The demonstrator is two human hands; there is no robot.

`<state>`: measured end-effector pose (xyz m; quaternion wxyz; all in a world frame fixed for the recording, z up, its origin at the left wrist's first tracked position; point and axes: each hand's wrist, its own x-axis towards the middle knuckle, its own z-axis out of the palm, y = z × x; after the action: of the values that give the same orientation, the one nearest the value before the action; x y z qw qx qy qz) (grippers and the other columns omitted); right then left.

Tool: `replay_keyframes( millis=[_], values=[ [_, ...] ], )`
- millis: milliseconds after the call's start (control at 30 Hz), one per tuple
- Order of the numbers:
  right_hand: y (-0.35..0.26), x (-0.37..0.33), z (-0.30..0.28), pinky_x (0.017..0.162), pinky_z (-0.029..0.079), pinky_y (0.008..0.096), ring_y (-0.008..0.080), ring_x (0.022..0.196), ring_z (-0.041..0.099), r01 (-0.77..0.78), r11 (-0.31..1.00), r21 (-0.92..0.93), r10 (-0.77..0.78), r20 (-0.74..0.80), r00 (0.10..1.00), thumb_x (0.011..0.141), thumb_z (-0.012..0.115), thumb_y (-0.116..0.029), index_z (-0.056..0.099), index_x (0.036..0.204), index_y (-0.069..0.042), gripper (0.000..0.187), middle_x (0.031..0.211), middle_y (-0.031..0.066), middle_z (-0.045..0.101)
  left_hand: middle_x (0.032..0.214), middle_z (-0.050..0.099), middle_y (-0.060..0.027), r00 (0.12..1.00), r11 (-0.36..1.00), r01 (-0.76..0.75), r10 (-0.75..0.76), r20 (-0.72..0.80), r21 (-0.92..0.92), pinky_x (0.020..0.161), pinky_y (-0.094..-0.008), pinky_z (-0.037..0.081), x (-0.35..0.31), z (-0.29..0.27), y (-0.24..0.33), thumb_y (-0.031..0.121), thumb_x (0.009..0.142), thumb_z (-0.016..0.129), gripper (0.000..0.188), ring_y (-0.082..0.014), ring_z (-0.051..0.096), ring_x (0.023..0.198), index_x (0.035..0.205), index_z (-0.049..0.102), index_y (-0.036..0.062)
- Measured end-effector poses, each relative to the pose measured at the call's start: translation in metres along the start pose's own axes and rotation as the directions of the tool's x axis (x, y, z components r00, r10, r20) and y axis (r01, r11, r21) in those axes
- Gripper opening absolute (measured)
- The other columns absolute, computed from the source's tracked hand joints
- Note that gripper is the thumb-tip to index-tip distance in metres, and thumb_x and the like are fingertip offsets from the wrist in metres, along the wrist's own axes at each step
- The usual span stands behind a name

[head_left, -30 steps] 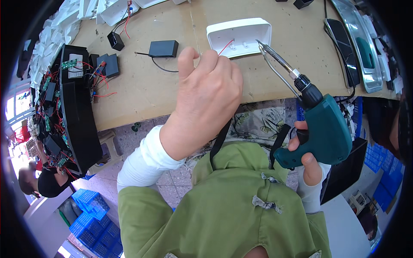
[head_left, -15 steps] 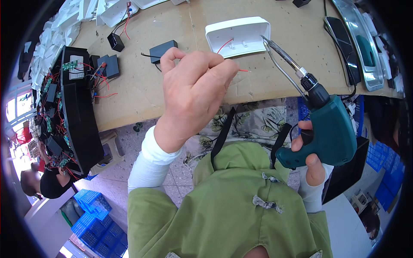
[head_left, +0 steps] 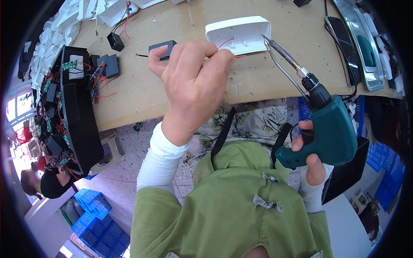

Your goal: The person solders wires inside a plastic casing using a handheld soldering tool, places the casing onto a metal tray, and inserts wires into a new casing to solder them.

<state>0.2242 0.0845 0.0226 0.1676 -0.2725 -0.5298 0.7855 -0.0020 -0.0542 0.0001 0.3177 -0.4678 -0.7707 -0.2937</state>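
L hand fingers pinched narrow on a thin red wire, which runs from the fingertips into the white plastic housing just beyond them. L thumb lies over a small black box w/ a black lead, touching or just above it, can't tell which.

R hand is wrapped tight round the grip of a teal soldering gun; index finger sits on the trigger. The gun's metal tip reaches up-left to the housing's R edge, near the L fingertips, w/ the red wire's end between them.

Further out from L hand: 2 more black boxes w/ red wires on the wooden bench, then a black tray of circuit boards at the bench's L end. Beyond R hand, a black-and-silver part lies at the bench's R end.
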Motion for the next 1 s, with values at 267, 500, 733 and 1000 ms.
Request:
replay_keyframes(
  millis=[267, 500, 733, 1000],
  values=[
    [0.001, 0.003, 0.0, 0.066, 0.049, 0.0261, 0.0137, 0.078, 0.058, 0.0, 0.997, -0.075, 0.002, 0.024, 1.0, 0.073, 0.074, -0.032, 0.043, 0.126, 0.004, 0.071, 0.115, 0.0141, 0.055, 0.074, 0.052, 0.0032, 0.993, 0.993, 0.115, -0.114, -0.032, 0.039, 0.087, -0.0408, 0.023, 0.001, 0.001, 0.002, 0.008, 0.07, 0.069, 0.017, -0.0134, 0.053, 0.07, 0.083, 0.062, 0.0155],
    [0.006, 0.004, -0.003, 0.066, 0.049, 0.0274, 0.0143, 0.078, 0.059, 0.003, 0.999, -0.048, -0.001, 0.041, 0.999, 0.073, 0.074, -0.03, 0.044, 0.126, 0.005, 0.07, 0.116, 0.0156, 0.055, 0.073, 0.052, 0.0034, 0.997, 0.998, 0.044, -0.04, -0.067, 0.052, 0.089, -0.0423, 0.021, 0.0, 0.005, 0.004, 0.006, 0.069, 0.068, 0.019, -0.0133, 0.053, 0.069, 0.085, 0.061, 0.0149],
    [0.008, 0.007, -0.009, 0.066, 0.048, 0.0274, 0.0142, 0.079, 0.058, -0.007, 0.998, -0.055, 0.012, 0.085, 0.996, 0.074, 0.073, -0.029, 0.043, 0.127, 0.005, 0.07, 0.117, 0.0157, 0.055, 0.072, 0.052, 0.0045, 0.995, 0.991, 0.066, -0.057, -0.076, 0.114, 0.09, -0.0442, 0.021, 0.001, 0.013, 0.007, 0.008, 0.069, 0.069, 0.015, -0.0126, 0.051, 0.068, 0.081, 0.063, 0.015],
    [0.01, 0.006, -0.011, 0.067, 0.048, 0.0277, 0.0147, 0.079, 0.058, -0.013, 0.999, -0.036, 0.016, 0.066, 0.998, 0.074, 0.073, -0.025, 0.042, 0.128, 0.005, 0.068, 0.118, 0.0164, 0.054, 0.073, 0.058, 0.0047, 0.989, 0.981, 0.144, -0.145, -0.001, 0.128, 0.089, -0.0346, 0.024, 0.002, 0.011, 0.008, 0.015, 0.075, 0.072, 0.008, -0.0106, 0.053, 0.07, 0.081, 0.067, 0.0141]
  ],
)
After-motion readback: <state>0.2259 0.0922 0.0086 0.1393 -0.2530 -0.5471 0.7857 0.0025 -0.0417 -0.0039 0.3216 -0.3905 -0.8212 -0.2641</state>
